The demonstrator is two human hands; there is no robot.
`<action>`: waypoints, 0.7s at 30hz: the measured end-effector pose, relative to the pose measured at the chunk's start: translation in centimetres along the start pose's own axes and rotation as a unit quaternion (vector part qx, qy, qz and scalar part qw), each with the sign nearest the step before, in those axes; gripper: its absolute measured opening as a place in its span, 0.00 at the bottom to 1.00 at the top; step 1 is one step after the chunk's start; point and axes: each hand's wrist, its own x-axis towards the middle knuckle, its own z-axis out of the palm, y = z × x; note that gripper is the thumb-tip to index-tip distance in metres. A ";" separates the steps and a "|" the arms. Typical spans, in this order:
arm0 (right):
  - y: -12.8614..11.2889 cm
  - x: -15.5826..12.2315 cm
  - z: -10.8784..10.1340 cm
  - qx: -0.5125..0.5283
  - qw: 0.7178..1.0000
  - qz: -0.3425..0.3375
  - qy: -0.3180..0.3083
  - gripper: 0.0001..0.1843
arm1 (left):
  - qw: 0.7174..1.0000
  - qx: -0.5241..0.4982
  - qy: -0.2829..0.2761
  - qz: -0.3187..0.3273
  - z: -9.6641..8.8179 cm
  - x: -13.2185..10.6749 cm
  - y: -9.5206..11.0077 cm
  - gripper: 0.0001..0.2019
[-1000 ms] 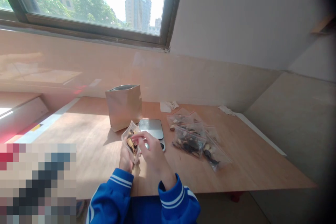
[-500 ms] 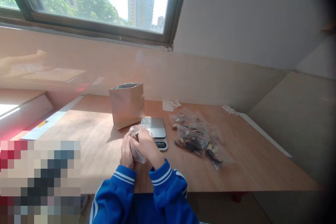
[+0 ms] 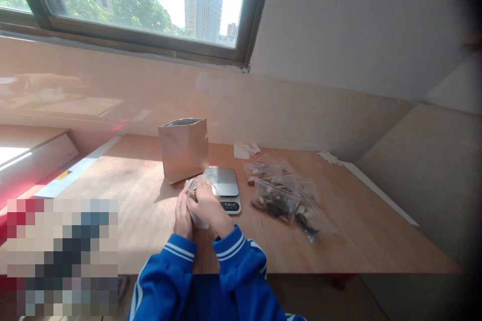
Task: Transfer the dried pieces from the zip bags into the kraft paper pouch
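Two blue sleeves (image 3: pixel 165 273) nearest, cuffs striped white. Two hands, both on one clear bag (image 3: pixel 200 219): it sits between them, over the near part of the desk (image 3: pixel 339 251); can't tell if its base touches down. Left hand (image 3: pixel 183 215) is wrapped against the bag's left side, clamping it. Right hand (image 3: pixel 209 205) is over the bag's mouth, fingers bent down and hidden by film and knuckles, so can't tell whether they pinch anything. Contents mostly covered. Step in hand, my read: handling inside the bag or at its mouth, left steadying, right working. Next move, I'd judge, calls for the left to keep the bag upright and the right to get its fingers clear without dragging the film. Counts: one scale (image 3: pixel 222 183), just beyond the right hand, dark panel toward the person, marks unreadable. Right of the right hand, one overlapping pile of zip bags (image 3: pixel 276 200), dark and pale dried pieces inside; about four, overlap blocks an exact count. One brown paper bag (image 3: pixel 184 153) upright beyond the left hand, top open. Farther past the right hand, two patches of white scraps (image 3: pixel 241 151), one behind the scale, one far right. One window (image 3: pixel 241 52) beyond everything.
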 end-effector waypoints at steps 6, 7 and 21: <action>0.1 -0.3 0.3 0.007 1.000 -0.011 -0.007 0.08 | 1.000 -0.017 0.003 0.000 0.0 -0.2 -0.2 0.22; 0.1 -0.4 0.4 0.009 1.000 -0.003 -0.006 0.07 | 1.000 -0.016 -0.001 -0.002 0.0 -0.3 -0.2 0.22; 1.4 -0.2 -0.1 0.101 0.990 0.041 -0.090 0.02 | 0.999 -0.010 0.041 -0.032 -0.8 -0.1 -2.7 0.23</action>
